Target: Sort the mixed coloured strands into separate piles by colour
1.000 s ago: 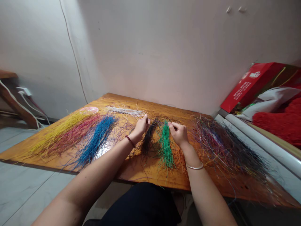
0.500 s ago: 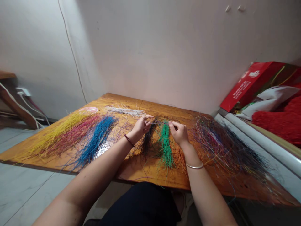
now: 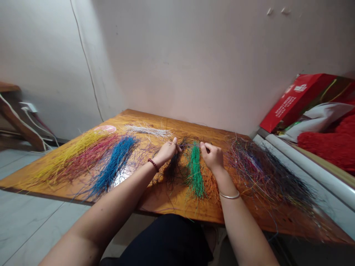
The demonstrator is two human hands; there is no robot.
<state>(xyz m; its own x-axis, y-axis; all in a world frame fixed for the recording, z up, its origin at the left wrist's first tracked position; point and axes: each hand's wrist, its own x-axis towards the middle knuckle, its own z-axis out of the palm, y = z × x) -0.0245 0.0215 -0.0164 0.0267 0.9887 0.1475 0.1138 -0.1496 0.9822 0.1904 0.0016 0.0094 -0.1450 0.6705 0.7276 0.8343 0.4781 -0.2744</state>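
Observation:
My left hand (image 3: 168, 150), with a beaded bracelet at its wrist, is pinched closed above the black strands (image 3: 172, 168). To the right, my right hand (image 3: 212, 155) is also closed in a pinch, beside the top of the green strands (image 3: 195, 170). Whatever lies between the fingertips of either hand is too thin to make out. Orange strands (image 3: 212, 184) lie below my right hand. Left of my left hand is a blue bundle (image 3: 115, 166), and white strands (image 3: 148, 131) lie behind it.
Yellow (image 3: 69, 155) and dark pink strands (image 3: 88, 157) lie at the left of the wooden table (image 3: 155, 205). A mixed dark heap (image 3: 266, 170) covers its right part. Beyond stands a red box (image 3: 294, 98) near red fluffy material (image 3: 330, 147). A wall rises behind.
The fingers of my left hand, spread before, have closed together and turned downward. A thin strand seen between the hands before is hard to make out now. My right hand has barely moved.

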